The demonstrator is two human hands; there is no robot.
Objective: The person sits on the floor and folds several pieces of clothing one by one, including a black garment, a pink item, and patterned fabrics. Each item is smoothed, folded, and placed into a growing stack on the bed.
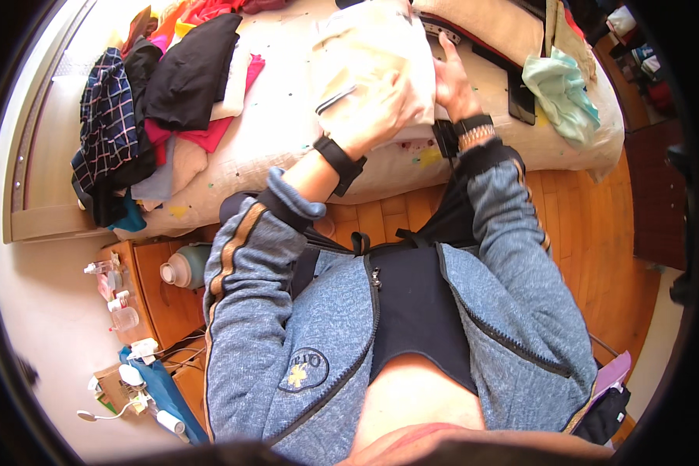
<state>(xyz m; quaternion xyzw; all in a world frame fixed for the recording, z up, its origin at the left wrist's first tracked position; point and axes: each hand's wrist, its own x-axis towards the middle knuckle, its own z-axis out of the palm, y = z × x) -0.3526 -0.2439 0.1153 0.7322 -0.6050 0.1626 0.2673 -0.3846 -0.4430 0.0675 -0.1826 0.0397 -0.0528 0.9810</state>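
A pale cream garment (361, 58) with a dark-and-white striped trim lies on the bed in front of me, partly washed out by bright light. My left hand (378, 110) rests on top of its near part, and glare hides how the fingers are bent. At the garment's right edge is my right hand (454, 84), its thumb raised and apart. The other fingers of that hand are partly hidden by the cloth. Both wrists wear black bands.
On the bed's left sit a folded black garment (189, 73) and a plaid garment (108, 110) among other clothes. A dark phone (521, 98) lies near a mint-green cloth (562, 96) at right. Below left, a wooden cabinet (172, 291) stands beside a thermos-like flask (186, 267).
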